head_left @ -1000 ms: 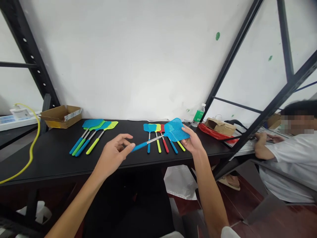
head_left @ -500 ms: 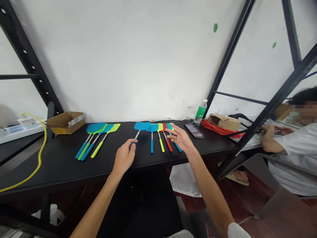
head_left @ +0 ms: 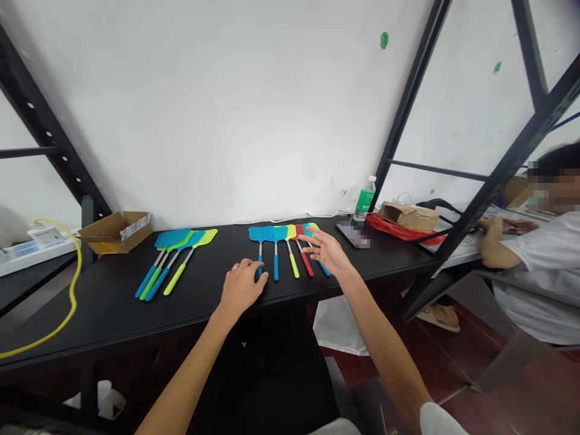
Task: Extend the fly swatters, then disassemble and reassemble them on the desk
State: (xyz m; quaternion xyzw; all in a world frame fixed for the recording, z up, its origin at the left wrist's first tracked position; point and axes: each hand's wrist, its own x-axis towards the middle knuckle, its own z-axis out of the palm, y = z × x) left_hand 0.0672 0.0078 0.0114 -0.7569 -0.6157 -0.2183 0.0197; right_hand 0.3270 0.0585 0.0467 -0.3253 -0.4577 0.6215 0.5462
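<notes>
On the black table (head_left: 104,296) lie two groups of plastic fly swatters with metal shafts and coloured handles. The left group (head_left: 172,260) fans out, its handles toward me. My left hand (head_left: 241,286) rests on the table, its curled fingers at the handle of a blue swatter (head_left: 260,241) in the right group (head_left: 285,251). That handle's end is partly hidden, and the hand does not appear to grip it. My right hand (head_left: 326,251) hovers with spread fingers over the red and blue swatters, covering part of their heads.
Behind the swatters stand a green-labelled water bottle (head_left: 365,199) and a phone (head_left: 352,235). A cardboard box (head_left: 118,232) sits at the far left, and a brown package on red plastic (head_left: 409,215) at the right. A seated person (head_left: 534,254) works beyond the black shelf frame (head_left: 498,169).
The blue swatter earlier held up in my hands now lies in the right group. Both hands have lowered toward the table, and the view has tilted slightly.
</notes>
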